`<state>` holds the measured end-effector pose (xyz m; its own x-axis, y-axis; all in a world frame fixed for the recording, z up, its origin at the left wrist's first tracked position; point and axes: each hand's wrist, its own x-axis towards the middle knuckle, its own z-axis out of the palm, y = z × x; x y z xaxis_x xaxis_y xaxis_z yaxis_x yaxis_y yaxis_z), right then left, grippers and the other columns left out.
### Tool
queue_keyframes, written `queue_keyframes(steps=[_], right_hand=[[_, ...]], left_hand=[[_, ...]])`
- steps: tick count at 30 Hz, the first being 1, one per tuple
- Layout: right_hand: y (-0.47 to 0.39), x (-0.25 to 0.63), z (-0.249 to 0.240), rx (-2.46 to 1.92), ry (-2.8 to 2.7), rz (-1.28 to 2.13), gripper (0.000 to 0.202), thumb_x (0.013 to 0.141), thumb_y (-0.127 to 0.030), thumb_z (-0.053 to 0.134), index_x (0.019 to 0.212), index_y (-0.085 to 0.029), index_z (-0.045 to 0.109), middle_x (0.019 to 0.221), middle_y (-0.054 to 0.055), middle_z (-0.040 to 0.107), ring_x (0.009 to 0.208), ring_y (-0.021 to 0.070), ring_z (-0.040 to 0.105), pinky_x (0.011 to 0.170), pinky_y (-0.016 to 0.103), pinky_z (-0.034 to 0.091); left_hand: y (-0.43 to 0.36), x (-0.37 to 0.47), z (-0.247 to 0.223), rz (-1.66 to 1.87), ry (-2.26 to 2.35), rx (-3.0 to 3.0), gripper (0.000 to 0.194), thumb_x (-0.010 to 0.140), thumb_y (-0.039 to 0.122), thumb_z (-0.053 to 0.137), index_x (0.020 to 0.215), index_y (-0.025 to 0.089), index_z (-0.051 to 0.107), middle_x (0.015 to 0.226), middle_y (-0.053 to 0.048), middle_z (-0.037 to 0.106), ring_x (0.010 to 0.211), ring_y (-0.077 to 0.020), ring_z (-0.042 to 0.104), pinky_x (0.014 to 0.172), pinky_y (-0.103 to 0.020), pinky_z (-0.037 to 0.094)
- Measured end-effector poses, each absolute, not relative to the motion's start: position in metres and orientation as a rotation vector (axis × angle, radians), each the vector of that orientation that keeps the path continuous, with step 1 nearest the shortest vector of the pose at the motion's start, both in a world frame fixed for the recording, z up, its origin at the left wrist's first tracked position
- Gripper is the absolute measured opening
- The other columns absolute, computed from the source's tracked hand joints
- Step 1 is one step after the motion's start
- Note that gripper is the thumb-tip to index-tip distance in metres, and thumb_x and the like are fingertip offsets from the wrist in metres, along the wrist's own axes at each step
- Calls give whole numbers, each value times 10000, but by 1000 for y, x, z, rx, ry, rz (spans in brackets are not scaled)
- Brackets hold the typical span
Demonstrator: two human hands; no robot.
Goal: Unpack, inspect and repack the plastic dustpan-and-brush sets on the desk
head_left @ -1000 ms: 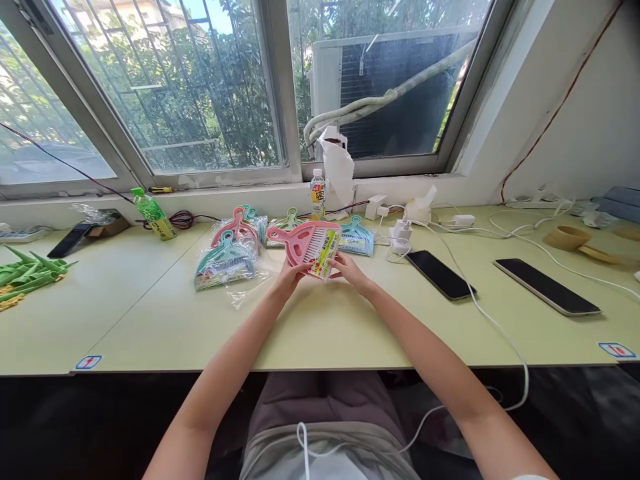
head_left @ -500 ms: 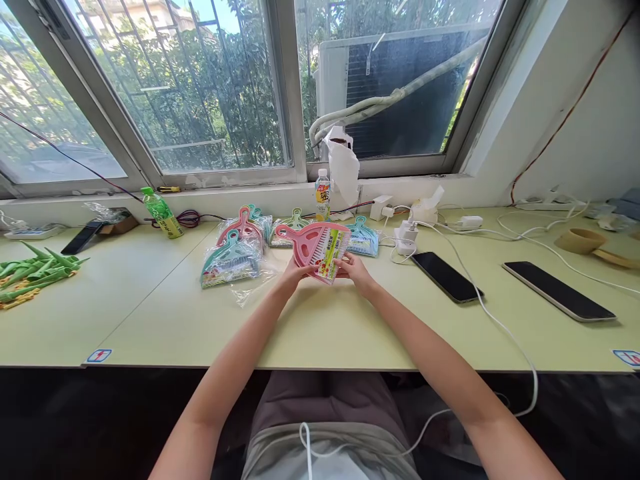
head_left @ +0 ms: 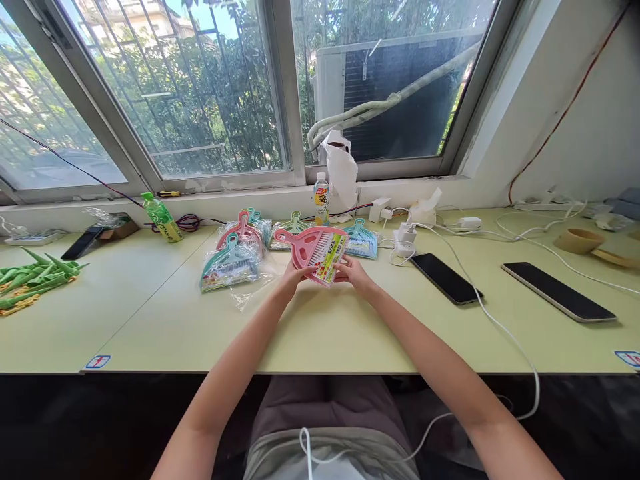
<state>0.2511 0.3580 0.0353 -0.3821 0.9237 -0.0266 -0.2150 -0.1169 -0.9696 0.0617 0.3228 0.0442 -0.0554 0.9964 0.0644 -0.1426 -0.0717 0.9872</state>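
A small pink dustpan (head_left: pixel 306 245) with a white-bristled brush and a yellow-green printed label is held above the table, its handle pointing left. My left hand (head_left: pixel 297 275) grips its lower left edge, fingers closed around it. On the other side my right hand (head_left: pixel 354 275) pinches the label end. To the left lie more dustpan sets in clear plastic, among them a teal one (head_left: pixel 231 263) in front and a pink one (head_left: pixel 243 230) behind it. Beyond my hands are a green one (head_left: pixel 294 225) and a blue one (head_left: pixel 362 240).
On the right, a black phone (head_left: pixel 447 279) and a dark tablet (head_left: pixel 557 291) lie near white cables and a charger (head_left: pixel 404 239). A tape roll (head_left: pixel 579 241) sits farther right. Bottles (head_left: pixel 163 217) stand or lean by the window sill; green leafy stems (head_left: pixel 37 280) lie far left.
Both hands keep hold of the pink dustpan, which stays nearly still. The whole view has shifted slightly.
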Motion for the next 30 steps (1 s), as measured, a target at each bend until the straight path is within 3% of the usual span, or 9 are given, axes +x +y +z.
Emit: queue_keyframes(steps=[6, 10, 13, 15, 16, 18, 21, 26, 30], right_hand=[[357, 251, 35, -895, -1266, 1621, 319, 780, -238, 724, 1064, -197, 586, 870, 41, 751, 654, 169, 719, 644, 307, 612], [361, 254, 34, -906, -1223, 1673, 321, 758, -227, 742, 1038, -200, 587, 840, 31, 752, 648, 173, 721, 644, 305, 607], [364, 257, 33, -888, -1174, 1692, 294, 758, -208, 735, 1015, -201, 591, 825, 22, 751, 634, 163, 717, 625, 281, 598], [365, 258, 33, -869, -1145, 1690, 278, 767, -203, 722, 1011, -207, 589, 853, 24, 755, 655, 164, 722, 621, 273, 596], [366, 259, 33, -868, -1131, 1687, 272, 770, -199, 716, 1009, -210, 586, 869, 26, 757, 663, 166, 724, 621, 274, 597], [366, 259, 34, -868, -1112, 1680, 267, 776, -189, 703, 1012, -214, 581, 898, 28, 760, 672, 167, 725, 625, 277, 597], [366, 259, 34, -871, -1112, 1676, 268, 781, -185, 698, 1022, -213, 584, 902, 27, 759, 669, 160, 721, 631, 276, 595], [366, 258, 32, -905, -1132, 1640, 288, 762, -222, 737, 1009, -211, 590, 867, 26, 754, 647, 157, 714, 611, 268, 586], [366, 257, 31, -895, -1149, 1654, 312, 748, -219, 747, 1015, -206, 585, 830, 21, 753, 634, 153, 712, 599, 260, 585]], left_hand=[[322, 61, 44, 1334, 1090, 1169, 724, 567, 334, 851, 1228, 204, 586, 1169, -115, 693, 1053, -299, 662, 875, -435, 541], [323, 59, 48, 1270, 1149, 1315, 727, 624, 489, 817, 1252, 215, 573, 1142, -112, 698, 965, -273, 677, 751, -360, 546], [325, 47, 51, 1270, 1377, 1390, 646, 802, 739, 488, 1116, 199, 651, 965, -113, 722, 806, -253, 683, 647, -324, 493], [325, 31, 53, 1381, 1724, 1392, 717, 897, 723, 216, 950, 192, 694, 868, -122, 709, 797, -255, 676, 673, -326, 464], [325, 21, 54, 1449, 1969, 1386, 698, 926, 672, 193, 882, 190, 696, 865, -131, 701, 846, -266, 670, 707, -328, 455], [325, -1, 54, 1396, 2431, 1362, 597, 947, 577, 262, 884, 166, 690, 939, -188, 687, 976, -330, 637, 735, -352, 440], [330, -29, 49, 1035, 2721, 1381, 463, 929, 453, 380, 939, 103, 683, 1029, -268, 659, 1008, -369, 620, 715, -358, 435], [340, -46, 38, 736, 2768, 1401, 411, 865, 430, 507, 980, 80, 688, 1056, -299, 644, 1001, -395, 628, 726, -379, 435], [340, -45, 37, 842, 2554, 1429, 334, 812, 339, 577, 1006, 87, 679, 1140, -316, 606, 1065, -417, 601, 757, -391, 432]])
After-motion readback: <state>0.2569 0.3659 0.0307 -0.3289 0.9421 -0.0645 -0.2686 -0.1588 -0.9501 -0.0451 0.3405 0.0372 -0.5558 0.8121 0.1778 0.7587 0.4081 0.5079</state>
